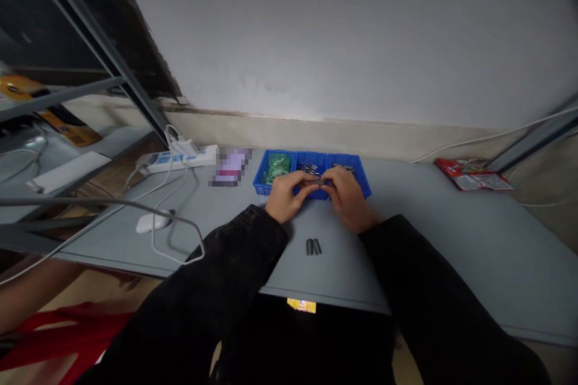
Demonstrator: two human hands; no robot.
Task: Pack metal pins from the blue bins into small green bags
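Observation:
My left hand [289,194] and my right hand [345,195] meet above the front edge of the blue bins, fingertips pinched together. Between them is a small dark grey piece [320,183], mostly covered by the fingers, so its exact kind is unclear. Two short dark grey cylinders [313,246] lie side by side on the table just below the hands. Behind the hands, the middle blue bin [311,157] contains thin metal pins. Green-tinted small parts [279,165] fill the left bin. The right bin [356,162] has dark pieces, partly hidden by my right hand.
On the grey table [433,240], a white power strip [180,159] with cables and a blurred-out phone-like item [231,167] stand left of the bins. A white mouse-like object [152,222] is nearer the front. A red packet [472,174] lies far right.

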